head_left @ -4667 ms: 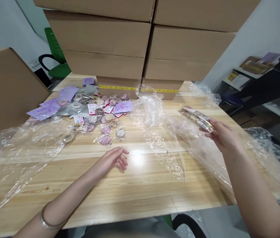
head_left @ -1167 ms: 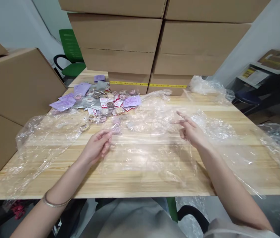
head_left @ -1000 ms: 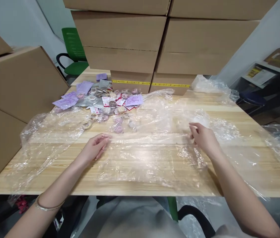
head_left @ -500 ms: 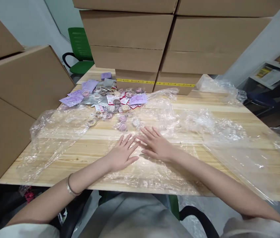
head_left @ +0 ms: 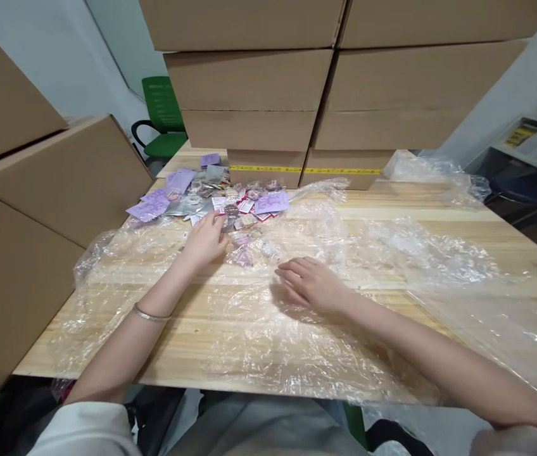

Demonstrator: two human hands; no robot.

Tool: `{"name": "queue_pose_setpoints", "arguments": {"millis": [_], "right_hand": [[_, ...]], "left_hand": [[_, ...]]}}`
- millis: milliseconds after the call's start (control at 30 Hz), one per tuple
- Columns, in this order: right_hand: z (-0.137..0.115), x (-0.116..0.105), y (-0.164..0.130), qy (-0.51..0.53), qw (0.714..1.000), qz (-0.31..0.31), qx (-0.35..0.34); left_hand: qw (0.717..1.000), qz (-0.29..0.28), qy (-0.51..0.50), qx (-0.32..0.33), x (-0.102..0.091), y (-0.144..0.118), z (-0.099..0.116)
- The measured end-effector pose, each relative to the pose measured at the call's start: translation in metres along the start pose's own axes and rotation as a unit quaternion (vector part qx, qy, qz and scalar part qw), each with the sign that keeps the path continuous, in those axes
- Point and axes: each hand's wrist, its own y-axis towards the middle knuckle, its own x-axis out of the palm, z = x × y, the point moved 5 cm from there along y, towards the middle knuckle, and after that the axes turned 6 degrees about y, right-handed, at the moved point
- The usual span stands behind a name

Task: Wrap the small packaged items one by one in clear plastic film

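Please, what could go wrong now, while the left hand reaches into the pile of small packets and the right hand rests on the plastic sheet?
The left hand could scatter the small packets. The clear plastic sheet under the right hand overhangs the table edge; it may slip off.

Thin silver bangle (head_left: 151, 313) on left wrist; white sleeves (head_left: 85, 429); bare forearms

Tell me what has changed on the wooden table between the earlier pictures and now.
The left hand went forward from the clear plastic sheet to the pile of small wrapped badges and purple cards and now touches it; whether its grip has closed on a piece is unclear. The right hand, which earlier let go of a packet, rests flat on the sheet. The stacked brown cardboard boxes stayed in place.
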Motion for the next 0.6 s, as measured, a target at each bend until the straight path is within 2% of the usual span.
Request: {"name": "queue_pose_setpoints", "arguments": {"millis": [33, 100, 167, 200, 300, 467, 533, 600], "right_hand": [[0.005, -0.009, 0.015, 0.008, 1.0, 0.022, 0.004], [0.026, -0.025, 0.051, 0.0, 0.997, 0.052, 0.061], [0.057, -0.03, 0.088, -0.042, 0.988, 0.009, 0.15], [0.074, -0.029, 0.104, -0.071, 0.978, -0.032, 0.191], [0.112, -0.016, 0.141, -0.086, 0.966, -0.093, 0.224], [0.144, 0.017, 0.153, -0.088, 0.948, -0.159, 0.26], [0.147, 0.019, 0.152, -0.085, 0.946, -0.17, 0.264], [0.145, 0.011, 0.152, -0.078, 0.948, -0.17, 0.258]], "left_hand": [[1.0, -0.012, 0.01, 0.009, 0.006, 0.006, -0.002], [0.999, -0.03, 0.02, 0.015, 0.018, 0.014, -0.004], [0.999, -0.033, 0.023, 0.013, 0.025, 0.017, -0.004], [0.999, -0.032, 0.026, 0.01, 0.027, 0.017, -0.005], [0.999, -0.031, 0.035, 0.007, 0.027, 0.016, -0.009], [0.998, -0.023, 0.051, 0.003, 0.004, 0.001, -0.013], [0.998, 0.019, 0.049, 0.023, -0.011, -0.014, 0.004], [0.991, 0.089, 0.03, 0.093, -0.023, -0.035, 0.04]]}}
